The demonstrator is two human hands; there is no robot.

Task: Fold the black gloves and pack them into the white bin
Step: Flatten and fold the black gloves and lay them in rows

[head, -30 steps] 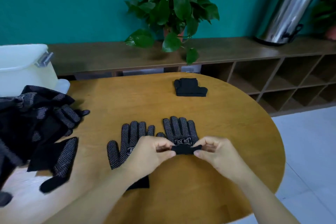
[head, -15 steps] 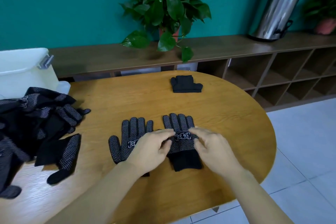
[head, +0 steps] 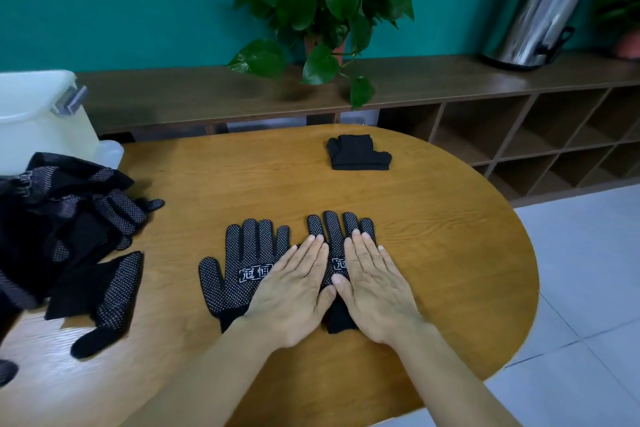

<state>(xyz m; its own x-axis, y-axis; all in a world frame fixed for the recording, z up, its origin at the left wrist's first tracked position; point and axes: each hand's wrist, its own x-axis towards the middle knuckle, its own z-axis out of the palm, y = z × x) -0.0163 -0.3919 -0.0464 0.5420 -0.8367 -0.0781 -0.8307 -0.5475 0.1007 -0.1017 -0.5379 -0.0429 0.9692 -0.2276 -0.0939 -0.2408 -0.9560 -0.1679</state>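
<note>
Two black gloves with white dots lie flat, palm side up, side by side on the round wooden table (head: 433,225). My left hand (head: 294,291) and my right hand (head: 374,284) press flat on the right glove (head: 334,229), fingers straight, covering most of its palm. The left glove (head: 239,270) lies beside it, partly under my left wrist. A folded black pair (head: 358,152) sits at the table's far side. A heap of loose black gloves (head: 69,218) lies at the left. The white bin (head: 38,121) stands at the far left behind the heap.
A low wooden shelf unit (head: 519,135) runs behind the table, carrying a potted green plant (head: 322,3) and a steel canister (head: 540,7). White tiled floor (head: 588,288) lies beyond the table's right edge.
A second ago both hands pinched the right glove's cuff above the table. They laid the cuff down and now press flat on the glove.
</note>
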